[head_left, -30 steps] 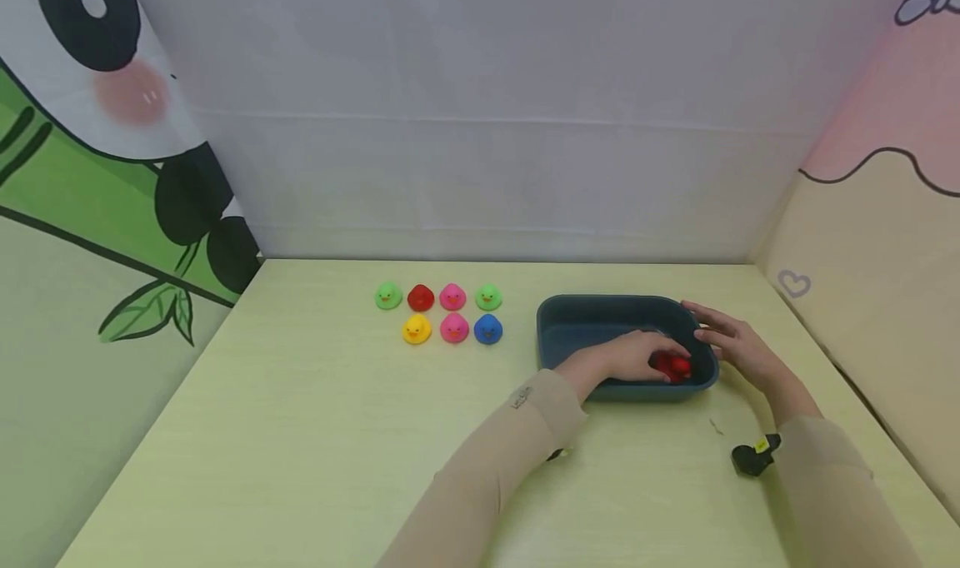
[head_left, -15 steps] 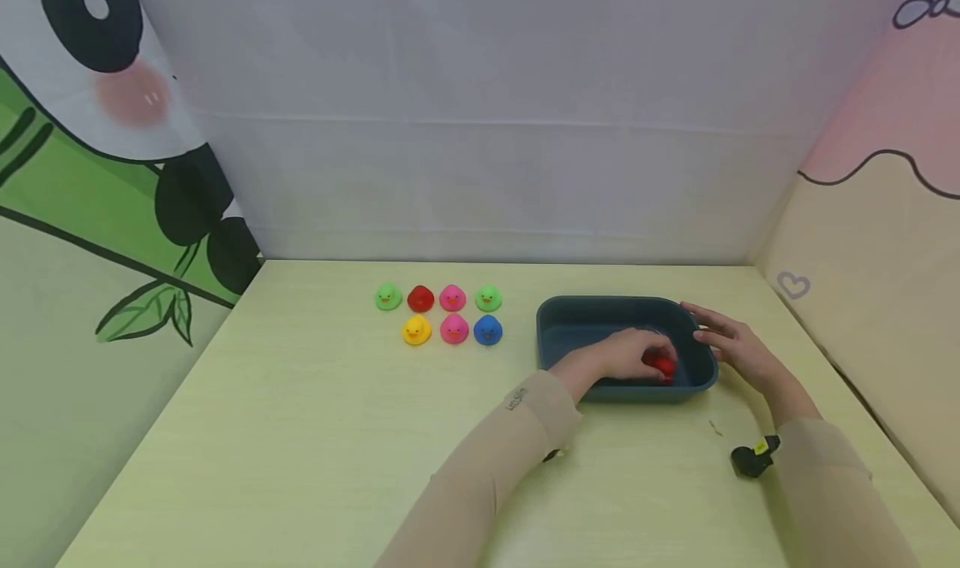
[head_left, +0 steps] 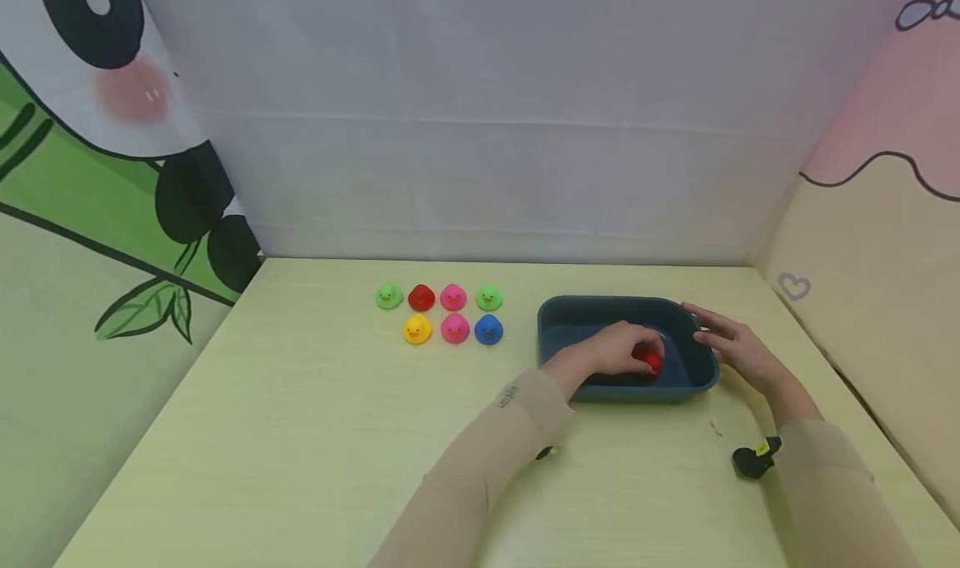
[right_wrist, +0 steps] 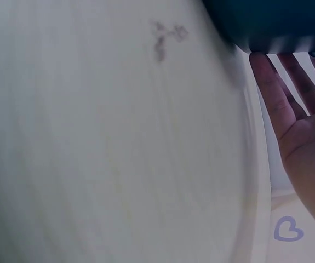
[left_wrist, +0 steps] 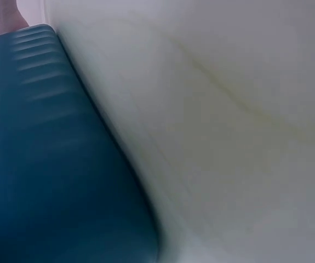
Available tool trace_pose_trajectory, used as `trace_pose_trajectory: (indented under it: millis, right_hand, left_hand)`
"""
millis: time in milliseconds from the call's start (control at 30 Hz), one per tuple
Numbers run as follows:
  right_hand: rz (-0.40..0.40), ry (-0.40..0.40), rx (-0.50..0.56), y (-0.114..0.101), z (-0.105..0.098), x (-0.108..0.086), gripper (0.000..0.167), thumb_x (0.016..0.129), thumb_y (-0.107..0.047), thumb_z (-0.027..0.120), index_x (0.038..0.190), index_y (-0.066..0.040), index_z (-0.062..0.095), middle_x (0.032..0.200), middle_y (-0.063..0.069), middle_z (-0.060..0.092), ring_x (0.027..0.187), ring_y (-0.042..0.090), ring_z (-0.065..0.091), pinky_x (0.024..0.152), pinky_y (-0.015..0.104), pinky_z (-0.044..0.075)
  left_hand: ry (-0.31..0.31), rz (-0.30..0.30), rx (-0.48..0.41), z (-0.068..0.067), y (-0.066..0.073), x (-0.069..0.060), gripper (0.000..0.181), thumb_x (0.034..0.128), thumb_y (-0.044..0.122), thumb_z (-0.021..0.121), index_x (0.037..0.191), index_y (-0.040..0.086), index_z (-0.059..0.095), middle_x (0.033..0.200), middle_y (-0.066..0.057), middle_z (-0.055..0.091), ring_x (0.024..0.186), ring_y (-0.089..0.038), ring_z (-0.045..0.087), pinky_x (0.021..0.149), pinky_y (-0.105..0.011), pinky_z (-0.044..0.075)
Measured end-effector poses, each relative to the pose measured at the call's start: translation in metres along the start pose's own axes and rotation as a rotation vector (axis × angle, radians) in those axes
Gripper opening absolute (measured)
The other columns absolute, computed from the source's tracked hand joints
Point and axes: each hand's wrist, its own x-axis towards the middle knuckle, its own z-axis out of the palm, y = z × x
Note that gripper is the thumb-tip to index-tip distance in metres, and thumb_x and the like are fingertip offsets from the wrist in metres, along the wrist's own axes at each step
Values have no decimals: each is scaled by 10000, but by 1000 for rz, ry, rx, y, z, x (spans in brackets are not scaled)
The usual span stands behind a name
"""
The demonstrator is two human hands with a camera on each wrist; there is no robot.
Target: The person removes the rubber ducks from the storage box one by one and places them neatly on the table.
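A dark blue rectangular bin (head_left: 581, 322) stands at the right of the table. My left hand (head_left: 618, 347) reaches into it over the near rim, fingers curled round a red toy duck (head_left: 651, 361) that the hand largely covers. At the bin's right end, my right hand (head_left: 735, 350) touches the outer wall with fairly straight fingers. The right wrist view shows those fingers (right_wrist: 275, 98) against the bin's side. In the left wrist view only the bin's outer wall (left_wrist: 53, 153) fills the left part; the duck is out of sight there.
Left of the bin, small toy ducks stand in two rows: green (head_left: 388, 296), red (head_left: 422, 298), pink (head_left: 453, 297) and green (head_left: 489, 298) behind, yellow (head_left: 417, 330), pink (head_left: 455, 329) and blue (head_left: 489, 330) in front. A white wall (head_left: 480, 176) rises behind the table.
My left hand has drawn the red toy duck leftward inside the bin, away from its right end. The right hand and the rows of ducks stay put.
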Motion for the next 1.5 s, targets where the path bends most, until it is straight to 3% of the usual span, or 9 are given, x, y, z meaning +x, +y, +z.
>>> trace_pose_trajectory:
  millis: [100,200,300,400,567,933,1267,1500]
  right_hand:
    - [7,7,-28,1,0,0,536,996,-286,468,1493,-215,282,1507,243,254,1252,175,410,860,354,468]
    - [15,13,-49,1,0,1,539,991,-306,477,1490,-221,291,1505,236,265,1223,135,430,828,322,482]
    - [22,11,-49,0,0,1,544,991,-313,474,1492,-218,284,1504,245,261,1258,244,425,833,336,487]
    - [25,7,-39,-1,1,1,550,994,-318,467,1497,-219,270,1507,250,248,1289,407,374,880,455,474]
    - [22,2,-38,-2,1,0,556,997,-319,456,1503,-220,248,1519,237,228,1318,469,317,918,591,426]
    - [-2,10,-91,-5,2,-2,557,1000,-308,454,1505,-202,245,1509,249,242,1300,476,340,881,527,462]
    - [-8,35,-112,0,7,1,545,999,-324,449,1501,-227,258,1500,267,244,1287,475,348,870,537,466]
    - [-18,46,-138,2,8,2,536,1002,-321,443,1499,-231,264,1489,270,268,1277,449,375,855,463,487]
  left_hand:
    - [6,-10,15,-2,1,-2,250,884,235,666,1125,189,621,1070,79,628,925,-32,529,833,-99,387]
    - [14,-20,19,-5,2,-5,249,883,240,667,1122,186,623,1065,75,632,918,-37,533,826,-100,389]
    - [15,-36,9,-8,3,-8,249,884,242,665,1123,185,621,1058,76,631,910,-38,531,817,-99,391]
    - [24,-57,-6,-11,3,-12,255,883,243,666,1128,191,619,1060,78,630,911,-37,530,813,-100,394]
    - [59,-77,-22,-16,1,-17,259,884,244,665,1134,199,612,1071,74,629,930,-46,529,815,-114,407]
    - [134,-122,-19,-34,5,-36,263,884,217,661,1141,176,619,1101,56,642,952,-64,537,828,-133,416]
    - [154,-129,-24,-49,10,-56,261,875,197,666,1130,165,621,1054,62,643,914,-54,532,798,-128,421]
    - [163,-128,-59,-62,16,-72,281,855,188,689,1123,157,610,1038,52,633,909,-67,541,753,-125,445]
